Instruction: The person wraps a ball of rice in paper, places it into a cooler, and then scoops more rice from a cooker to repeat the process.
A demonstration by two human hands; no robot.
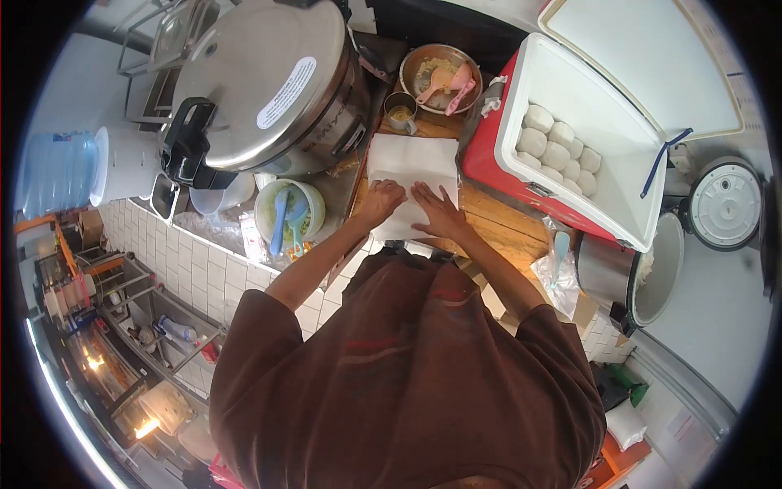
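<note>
A white sheet of paper [414,155], possibly a stack, lies on the wooden tabletop in front of my body. My left hand [383,202] is on its left part, fingers curled and drawn together at the paper; the fingertips are hard to make out. Flat on the right part rests my right hand [437,212], its fingers spread and nothing in them. Just beyond the sheet stand a metal mug [401,112] and a steel bowl [415,65] with pink scoops [446,85] and some food in it.
On the left stands a large lidded steel cooker [261,90], with a tub [314,213] of utensils below it. An open red-and-white cooler [509,122] at right holds several round pale bundles [556,151]. Beyond it is an open pot [603,273] with white food, beside a plastic bag [556,281].
</note>
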